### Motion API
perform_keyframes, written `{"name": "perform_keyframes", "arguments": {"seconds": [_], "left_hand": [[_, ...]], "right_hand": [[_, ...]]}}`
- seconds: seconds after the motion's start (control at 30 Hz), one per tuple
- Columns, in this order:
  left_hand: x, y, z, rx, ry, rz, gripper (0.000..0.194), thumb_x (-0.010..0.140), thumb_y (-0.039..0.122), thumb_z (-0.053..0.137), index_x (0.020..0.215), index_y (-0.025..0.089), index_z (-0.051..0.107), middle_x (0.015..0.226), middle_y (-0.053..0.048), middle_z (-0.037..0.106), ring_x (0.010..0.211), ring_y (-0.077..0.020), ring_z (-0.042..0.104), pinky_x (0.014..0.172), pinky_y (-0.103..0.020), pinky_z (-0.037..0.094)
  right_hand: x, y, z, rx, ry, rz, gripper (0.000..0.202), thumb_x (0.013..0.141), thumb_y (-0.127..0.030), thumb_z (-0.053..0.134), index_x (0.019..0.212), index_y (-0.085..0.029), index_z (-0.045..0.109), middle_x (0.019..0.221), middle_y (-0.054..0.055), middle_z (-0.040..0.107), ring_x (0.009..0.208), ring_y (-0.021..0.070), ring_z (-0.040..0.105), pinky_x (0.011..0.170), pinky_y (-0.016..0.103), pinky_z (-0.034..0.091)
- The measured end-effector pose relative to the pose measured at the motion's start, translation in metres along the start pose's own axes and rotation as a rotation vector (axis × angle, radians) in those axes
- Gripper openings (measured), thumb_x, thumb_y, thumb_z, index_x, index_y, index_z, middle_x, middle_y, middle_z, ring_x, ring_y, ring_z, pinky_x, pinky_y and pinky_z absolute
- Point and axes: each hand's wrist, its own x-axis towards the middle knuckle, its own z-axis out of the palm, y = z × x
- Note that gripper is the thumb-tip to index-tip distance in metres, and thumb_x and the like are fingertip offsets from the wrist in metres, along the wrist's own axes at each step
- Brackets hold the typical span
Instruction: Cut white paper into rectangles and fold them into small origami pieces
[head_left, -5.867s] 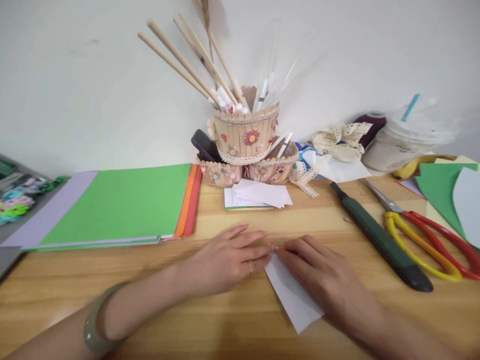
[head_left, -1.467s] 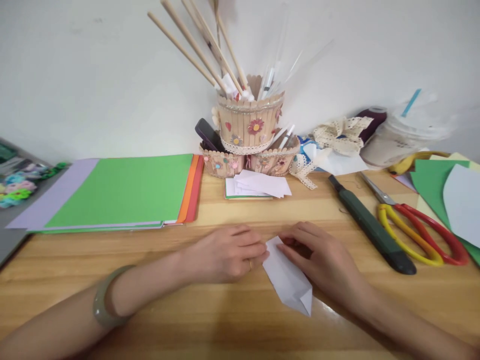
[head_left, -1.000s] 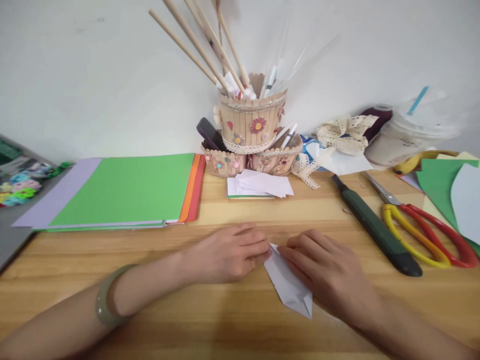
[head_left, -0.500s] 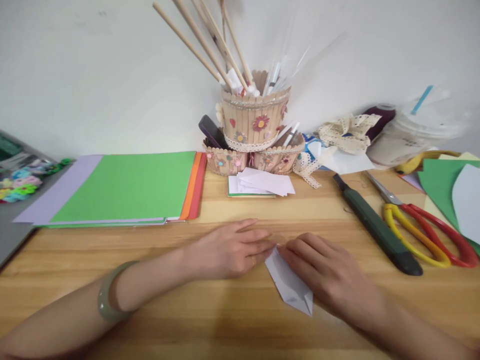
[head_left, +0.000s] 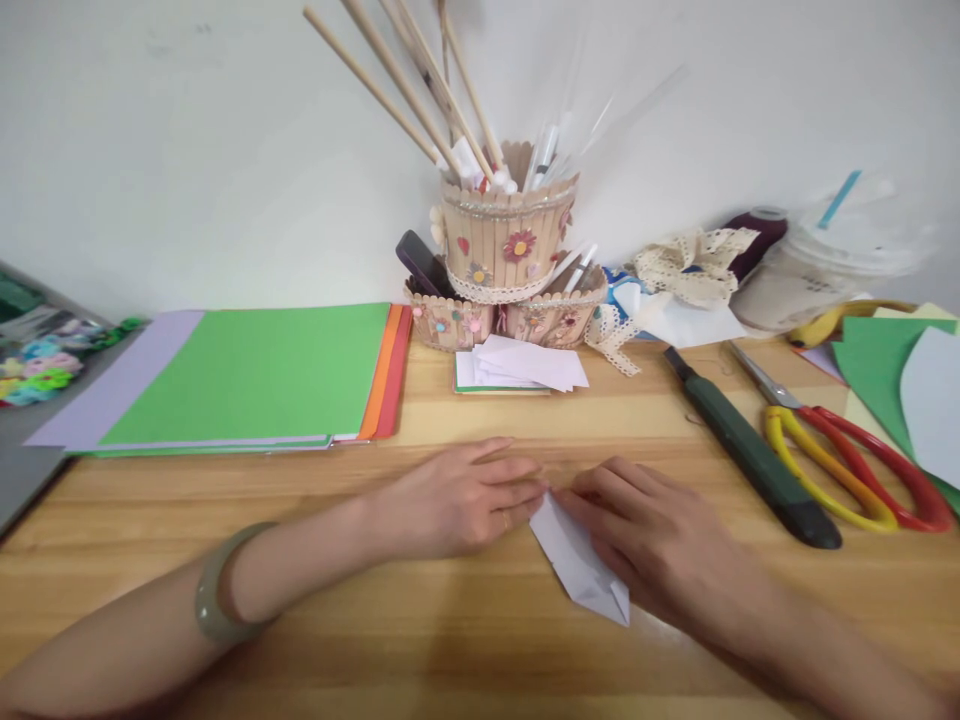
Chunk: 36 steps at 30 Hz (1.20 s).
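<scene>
A small folded piece of white paper (head_left: pixel 574 560) lies on the wooden table, its narrow tip pointing away from me and a folded flap at its near end. My left hand (head_left: pixel 469 500) reaches in from the left, a green bangle on its wrist. Its lower fingers close on the paper's far tip, while the upper ones stay stretched; the thumb is hidden. From the right, my right hand (head_left: pixel 649 520) has its fingers bent over the paper's upper right edge, thumb and index finger near the tip. Its palm side is out of sight.
Behind the hands lies a stack of white paper slips (head_left: pixel 525 362). Coloured sheets (head_left: pixel 255 375) are at left. A green-handled cutter (head_left: pixel 750 450) and scissors (head_left: pixel 832 450) rest at right. Decorated stick holders (head_left: pixel 510 240) stand by the wall, near a lidded plastic cup (head_left: pixel 817 265).
My right hand has shifted slightly, its fingers lifting a little off the paper's edge. The paper's near end has swung slightly right. My left hand stays almost still.
</scene>
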Motion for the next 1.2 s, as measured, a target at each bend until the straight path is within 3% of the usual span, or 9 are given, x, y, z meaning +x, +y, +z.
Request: {"name": "perform_keyframes", "arguments": {"seconds": [0.17, 0.3, 0.4, 0.53, 0.7, 0.9, 1.1, 1.2], "left_hand": [[-0.001, 0.0, -0.002, -0.003, -0.003, -0.013, 0.028, 0.095, 0.013, 0.037, 0.111, 0.013, 0.06, 0.119, -0.003, 0.062, 0.112, -0.0192, 0.053, 0.101, -0.039, 0.04], [-0.001, 0.002, 0.001, 0.076, 0.11, -0.055, 0.027, 0.094, 0.011, 0.039, 0.098, 0.012, 0.065, 0.105, -0.004, 0.069, 0.103, -0.0198, 0.059, 0.099, -0.042, 0.042], [-0.001, 0.004, 0.004, 0.222, 0.171, -0.122, 0.024, 0.091, 0.008, 0.043, 0.089, 0.007, 0.067, 0.093, -0.01, 0.071, 0.099, -0.0226, 0.06, 0.095, -0.044, 0.045], [0.0, 0.006, 0.003, 0.254, 0.178, -0.152, 0.024, 0.09, 0.006, 0.043, 0.086, 0.006, 0.067, 0.086, -0.011, 0.07, 0.093, -0.0227, 0.061, 0.089, -0.04, 0.049], [0.001, 0.008, 0.006, 0.182, 0.213, -0.181, 0.018, 0.086, 0.006, 0.05, 0.08, 0.007, 0.066, 0.077, -0.009, 0.067, 0.085, -0.0218, 0.06, 0.084, -0.037, 0.05], [0.003, 0.009, 0.006, 0.016, 0.133, -0.25, 0.02, 0.087, 0.013, 0.046, 0.08, 0.01, 0.064, 0.078, -0.008, 0.064, 0.083, -0.0211, 0.058, 0.076, -0.035, 0.051], [0.002, 0.002, 0.003, 0.024, 0.104, -0.157, 0.016, 0.088, 0.015, 0.051, 0.078, 0.011, 0.063, 0.075, -0.004, 0.066, 0.087, -0.0187, 0.06, 0.079, -0.031, 0.051], [0.001, -0.001, 0.002, 0.064, 0.146, -0.086, 0.015, 0.087, 0.015, 0.054, 0.075, 0.012, 0.063, 0.075, -0.003, 0.067, 0.085, -0.0176, 0.061, 0.079, -0.029, 0.051]], "right_hand": [[0.0, 0.006, -0.007, 0.02, 0.009, 0.066, 0.022, 0.085, -0.011, 0.046, 0.095, -0.019, 0.064, 0.088, 0.009, 0.058, 0.082, 0.0221, 0.051, 0.065, 0.036, 0.045], [-0.009, 0.021, -0.015, -0.006, 0.154, 0.1, 0.022, 0.084, -0.01, 0.044, 0.082, -0.02, 0.064, 0.088, 0.008, 0.059, 0.082, 0.0218, 0.053, 0.066, 0.038, 0.044], [-0.013, 0.029, -0.018, 0.081, 0.237, 0.16, 0.022, 0.085, -0.011, 0.043, 0.092, -0.021, 0.061, 0.091, 0.007, 0.058, 0.08, 0.0189, 0.056, 0.064, 0.034, 0.047], [-0.008, 0.028, -0.016, 0.18, 0.146, 0.145, 0.023, 0.087, -0.016, 0.046, 0.105, -0.021, 0.06, 0.096, 0.008, 0.06, 0.086, 0.0188, 0.058, 0.07, 0.032, 0.05], [-0.007, 0.025, -0.008, 0.021, 0.116, 0.034, 0.022, 0.086, -0.015, 0.051, 0.106, -0.017, 0.06, 0.095, 0.008, 0.064, 0.087, 0.0204, 0.056, 0.073, 0.036, 0.048], [-0.008, 0.022, -0.004, -0.02, 0.128, 0.01, 0.014, 0.088, -0.014, 0.048, 0.092, -0.015, 0.062, 0.085, 0.007, 0.063, 0.078, 0.0183, 0.056, 0.068, 0.034, 0.047], [-0.005, 0.017, -0.011, 0.024, 0.047, 0.024, 0.019, 0.087, -0.016, 0.047, 0.097, -0.016, 0.063, 0.083, 0.008, 0.061, 0.076, 0.0181, 0.056, 0.065, 0.032, 0.047], [-0.005, 0.018, -0.014, -0.004, 0.031, -0.003, 0.018, 0.087, -0.018, 0.047, 0.094, -0.016, 0.063, 0.084, 0.008, 0.061, 0.076, 0.0184, 0.056, 0.065, 0.033, 0.047]]}}
